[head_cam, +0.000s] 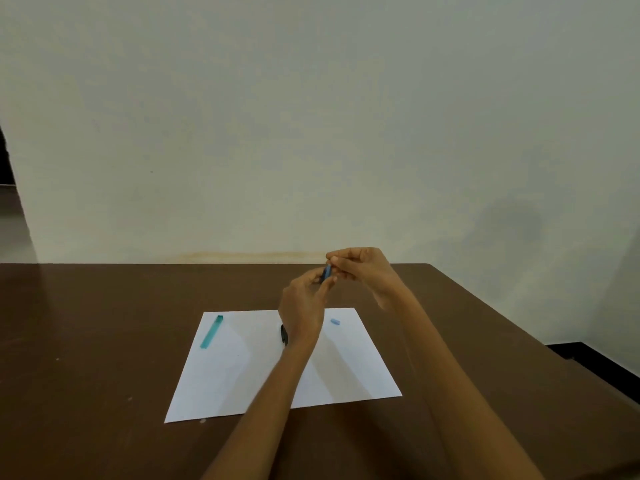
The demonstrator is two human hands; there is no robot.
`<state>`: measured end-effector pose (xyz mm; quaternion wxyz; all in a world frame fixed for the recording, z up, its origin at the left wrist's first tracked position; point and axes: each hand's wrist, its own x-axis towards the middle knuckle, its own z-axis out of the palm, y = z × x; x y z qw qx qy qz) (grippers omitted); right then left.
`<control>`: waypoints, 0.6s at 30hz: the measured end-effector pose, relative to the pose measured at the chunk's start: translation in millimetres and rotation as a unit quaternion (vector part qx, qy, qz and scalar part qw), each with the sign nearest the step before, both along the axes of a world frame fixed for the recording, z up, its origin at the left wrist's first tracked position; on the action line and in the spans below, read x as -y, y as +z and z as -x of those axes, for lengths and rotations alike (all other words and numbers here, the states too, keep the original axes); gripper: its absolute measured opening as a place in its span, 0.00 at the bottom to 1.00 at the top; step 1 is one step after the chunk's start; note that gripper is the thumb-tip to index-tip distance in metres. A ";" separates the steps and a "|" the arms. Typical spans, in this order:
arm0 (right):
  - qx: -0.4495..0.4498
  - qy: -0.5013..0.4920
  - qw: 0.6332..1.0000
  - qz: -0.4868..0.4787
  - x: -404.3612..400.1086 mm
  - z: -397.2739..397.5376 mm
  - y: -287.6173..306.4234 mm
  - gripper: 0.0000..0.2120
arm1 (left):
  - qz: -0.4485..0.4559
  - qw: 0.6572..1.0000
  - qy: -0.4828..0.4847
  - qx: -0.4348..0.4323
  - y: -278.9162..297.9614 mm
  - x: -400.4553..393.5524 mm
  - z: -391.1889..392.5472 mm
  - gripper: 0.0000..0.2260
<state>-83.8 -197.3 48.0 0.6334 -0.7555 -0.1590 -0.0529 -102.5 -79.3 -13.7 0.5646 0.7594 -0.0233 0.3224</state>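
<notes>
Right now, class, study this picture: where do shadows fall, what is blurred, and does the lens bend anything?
Head view: soft, even light; faint arm shadows on the white paper; a dim patch on the wall at right. Head view: the small blue thing pinched between left hand and right hand is blurred; the wall's left edge leans.

Dark brown table (86, 341), bearing one white sheet of paper (242, 375) laid flat and slightly askew near the middle. On the sheet: a long teal stick (211, 331) lying slantwise near the far left corner, a small light-blue piece (334, 321) toward the far right corner, and between them a black object (284, 336), partly hidden, too little showing to identify.
</notes>
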 end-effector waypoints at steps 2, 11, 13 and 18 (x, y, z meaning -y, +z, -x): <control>0.001 0.001 1.000 0.010 -0.2 1.4 -0.7 0.10 | -0.014 1.000 0.007 0.002 0.0 -0.2 -0.2 0.12; 0.022 -0.013 0.999 0.032 0.1 0.9 -2.5 0.10 | -0.048 0.998 0.019 0.019 -1.6 1.2 -0.9 0.13; 0.030 -0.015 0.999 0.035 -1.9 0.3 -3.7 0.10 | -0.048 0.998 0.022 0.020 -2.0 0.5 -1.3 0.13; 0.045 -0.019 0.996 0.076 2.1 -2.1 -3.1 0.09 | -0.041 0.999 0.015 0.023 -3.9 0.9 -3.1 0.12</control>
